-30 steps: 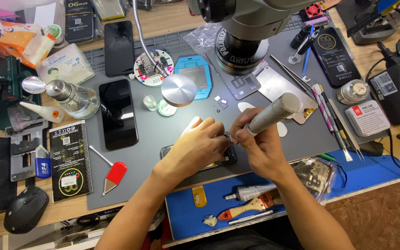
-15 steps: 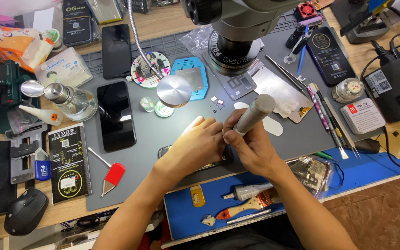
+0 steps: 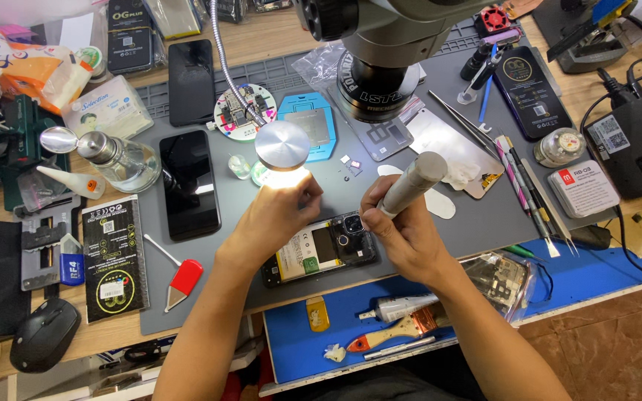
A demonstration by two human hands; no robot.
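An opened phone [image 3: 321, 252] with its back cover off lies on the grey mat [image 3: 209, 304], battery and camera block showing. My right hand [image 3: 403, 238] grips a grey cylindrical screwdriver [image 3: 410, 184], its tip pointing down at the phone's camera end. My left hand [image 3: 276, 215] hovers just above the phone's left half. Its fingers are curled together under the round lamp head [image 3: 281, 145], and I cannot see anything pinched in them.
A microscope head [image 3: 377, 82] hangs over the back of the mat. Two black phones [image 3: 189, 184] [image 3: 191, 82] lie to the left, beside a glass bottle [image 3: 117, 160] and a red pry tool [image 3: 181, 281]. Tweezers [image 3: 529, 186] lie right. A brush [image 3: 388, 334] and a tube [image 3: 403, 306] rest on the blue tray.
My left hand has lifted off the phone and moved up towards the lamp, uncovering the phone. My right hand still holds the screwdriver at the phone's camera end.
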